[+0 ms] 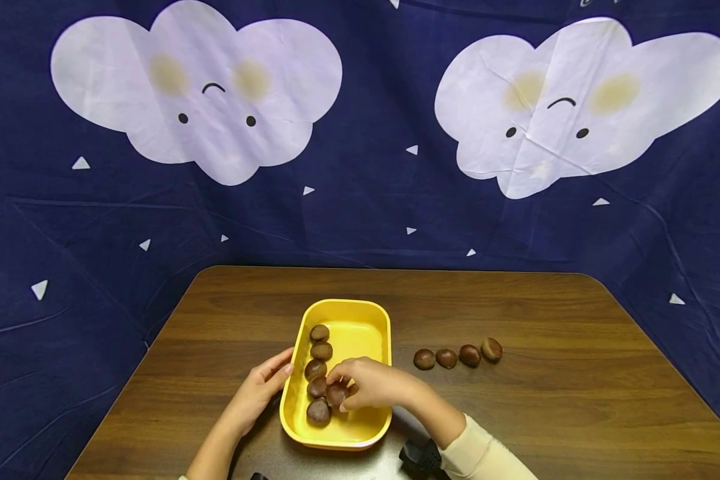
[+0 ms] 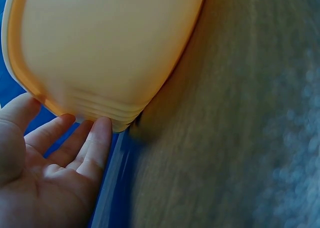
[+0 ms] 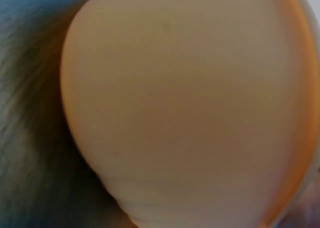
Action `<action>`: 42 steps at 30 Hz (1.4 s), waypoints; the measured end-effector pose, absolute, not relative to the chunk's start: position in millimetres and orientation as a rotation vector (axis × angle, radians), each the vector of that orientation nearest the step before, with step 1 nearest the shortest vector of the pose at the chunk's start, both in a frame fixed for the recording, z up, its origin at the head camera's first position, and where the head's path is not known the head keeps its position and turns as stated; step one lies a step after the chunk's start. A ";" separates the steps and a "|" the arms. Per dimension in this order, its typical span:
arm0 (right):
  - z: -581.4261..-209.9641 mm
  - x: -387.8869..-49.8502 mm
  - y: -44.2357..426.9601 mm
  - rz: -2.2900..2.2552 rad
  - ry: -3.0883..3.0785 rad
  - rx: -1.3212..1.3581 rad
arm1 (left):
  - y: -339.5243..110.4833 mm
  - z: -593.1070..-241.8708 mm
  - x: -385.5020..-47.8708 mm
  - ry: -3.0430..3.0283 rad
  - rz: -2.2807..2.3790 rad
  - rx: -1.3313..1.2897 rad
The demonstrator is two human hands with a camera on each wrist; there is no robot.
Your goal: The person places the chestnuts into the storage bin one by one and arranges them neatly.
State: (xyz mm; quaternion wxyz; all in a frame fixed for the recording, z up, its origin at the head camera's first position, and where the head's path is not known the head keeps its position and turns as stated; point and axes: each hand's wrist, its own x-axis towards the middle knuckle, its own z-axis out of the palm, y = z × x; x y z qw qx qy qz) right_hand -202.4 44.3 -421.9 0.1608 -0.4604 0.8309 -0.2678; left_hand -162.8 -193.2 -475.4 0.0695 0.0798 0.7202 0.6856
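Note:
A yellow rectangular box [image 1: 372,313] stands on the table with several brown chestnuts [image 1: 321,351] lined up along its left side. Inside it, my right hand [image 1: 369,385] pinches a chestnut [image 1: 337,395] between thumb and fingers, beside the lower part of that line. My left hand [image 1: 257,393] rests against the box's left wall; in the left wrist view its fairly straight fingertips [image 2: 102,125] touch the wall and the thumb is at the rim. The right wrist view holds mostly the box's outer wall [image 3: 185,103], and the right hand's fingers are hidden there.
To the right of the box, several more chestnuts [image 1: 447,358] lie in a row on the brown wooden table [image 1: 546,413]. A black device [image 1: 420,456] is by the right sleeve. Behind the table hangs a dark blue cloth [image 1: 384,200] with white clouds.

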 end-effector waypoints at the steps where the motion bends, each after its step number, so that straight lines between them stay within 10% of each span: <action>1: -422.6 -202.1 43.9 -0.746 2.371 -1.308 | -193.1 -474.9 -162.6 2.164 2.066 0.239; 42: -433.7 -197.2 49.2 -1.040 2.397 -1.343 | -192.3 -473.5 -162.3 2.156 2.060 0.204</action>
